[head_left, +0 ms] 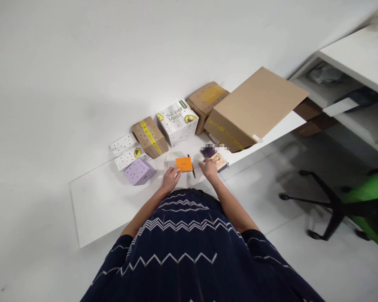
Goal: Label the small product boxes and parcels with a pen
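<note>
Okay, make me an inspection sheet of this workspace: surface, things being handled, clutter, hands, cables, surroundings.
Surface: white table, boxes standing on it.
Things handled: orange box; thin black stick beside it; small printed pack.
Clutter: large brown carton, Su-per Meal box, lilac box, brown and white spotted boxes.
Hands: left hand at the orange box's near-left corner; right hand at the printed pack, grip unclear.
Cables: nothing seen.
Surroundings: white wall, white shelving, green-and-black chair.

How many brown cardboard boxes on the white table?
3: small brown cardboard box left of the white Su-per Meal box, medium box right of it, large box rightmost; more may be hidden.
</note>
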Demonstrator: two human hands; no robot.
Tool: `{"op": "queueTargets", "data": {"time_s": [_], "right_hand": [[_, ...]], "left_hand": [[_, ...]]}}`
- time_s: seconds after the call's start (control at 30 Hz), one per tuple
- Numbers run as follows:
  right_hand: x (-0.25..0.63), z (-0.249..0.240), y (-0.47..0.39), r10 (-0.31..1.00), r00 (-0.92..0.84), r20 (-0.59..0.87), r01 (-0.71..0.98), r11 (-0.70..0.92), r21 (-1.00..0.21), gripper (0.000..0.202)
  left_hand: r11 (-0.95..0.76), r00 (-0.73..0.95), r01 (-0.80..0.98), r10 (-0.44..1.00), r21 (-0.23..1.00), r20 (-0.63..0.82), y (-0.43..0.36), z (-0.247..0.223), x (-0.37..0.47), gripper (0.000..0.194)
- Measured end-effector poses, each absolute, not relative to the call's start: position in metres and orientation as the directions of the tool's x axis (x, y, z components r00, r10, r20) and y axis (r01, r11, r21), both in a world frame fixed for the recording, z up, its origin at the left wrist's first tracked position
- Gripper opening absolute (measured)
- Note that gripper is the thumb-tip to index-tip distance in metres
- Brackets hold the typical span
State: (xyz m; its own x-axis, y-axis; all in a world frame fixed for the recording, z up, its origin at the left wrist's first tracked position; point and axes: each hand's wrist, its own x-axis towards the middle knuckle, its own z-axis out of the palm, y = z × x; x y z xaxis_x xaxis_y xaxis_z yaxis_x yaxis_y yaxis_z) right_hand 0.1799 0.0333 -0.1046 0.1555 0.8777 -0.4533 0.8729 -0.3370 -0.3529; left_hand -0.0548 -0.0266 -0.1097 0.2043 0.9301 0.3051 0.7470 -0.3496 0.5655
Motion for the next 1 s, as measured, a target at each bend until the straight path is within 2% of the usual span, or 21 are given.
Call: {"op": "queueTargets", "data": {"time_s": [0.1,0.2,0.33,0.47,0.53,0.57,0.63,0.67,0.73,0.8,0.9,1.0], "right_hand": [[0.205,-0.109,0.038,0.913,0.317,-0.259,0.888,-0.381,-0.258,0.060],[0.224,-0.118,0.040,0.923,0.283,-0.259,0.904,-0.347,-0.250,0.074],[0.227,-0.123,0.037,0.933,0.207,-0.293,0.914,-0.291,-0.283,0.067],[0.216,-0.111,0.032,0.907,0.294,-0.301,0.846,-0.393,-0.361,0.066],[0.211,-0.099,0.028,0.868,0.347,-0.355,0.699,-0.492,-0.519,0.068],[0.209,-0.092,0.026,0.841,0.358,-0.404,0.564,-0.540,-0.625,0.068],[0.205,-0.075,0.020,0.794,0.305,-0.526,0.174,-0.589,-0.789,0.064],[0.203,-0.064,0.016,0.782,0.230,-0.579,-0.045,-0.586,-0.809,0.061],[0.198,-0.041,0.007,0.780,0.014,-0.625,-0.409,-0.566,-0.716,0.051],[0.190,-0.015,-0.005,0.777,-0.237,-0.583,-0.595,-0.590,-0.546,0.046],[0.174,0.014,-0.020,0.718,-0.480,-0.504,-0.649,-0.677,-0.347,0.044],[0.157,0.026,-0.029,0.644,-0.631,-0.433,-0.615,-0.755,-0.227,0.046]], "left_hand": [[-0.329,0.198,0.745,0.940,0.580,0.278,-0.026,-0.108,-0.053,0.015],[-0.311,0.196,0.758,0.947,0.574,0.255,-0.024,-0.108,-0.052,0.014],[-0.304,0.190,0.766,0.949,0.566,0.253,-0.021,-0.108,-0.050,0.012],[-0.317,0.188,0.772,0.942,0.551,0.278,-0.019,-0.107,-0.050,0.012],[-0.322,0.192,0.776,0.940,0.542,0.283,-0.018,-0.107,-0.050,0.013],[-0.320,0.191,0.777,0.941,0.542,0.280,-0.018,-0.107,-0.050,0.014],[-0.308,0.186,0.778,0.945,0.547,0.268,-0.018,-0.106,-0.050,0.014],[-0.300,0.182,0.778,0.948,0.552,0.260,-0.017,-0.105,-0.050,0.015],[-0.286,0.174,0.776,0.954,0.562,0.244,-0.016,-0.104,-0.049,0.014],[-0.269,0.165,0.775,0.960,0.572,0.227,-0.014,-0.103,-0.048,0.013],[-0.235,0.149,0.769,0.970,0.594,0.192,-0.012,-0.101,-0.049,0.011],[-0.237,0.183,0.748,0.972,0.619,0.150,-0.011,-0.099,-0.051,0.008]]}}
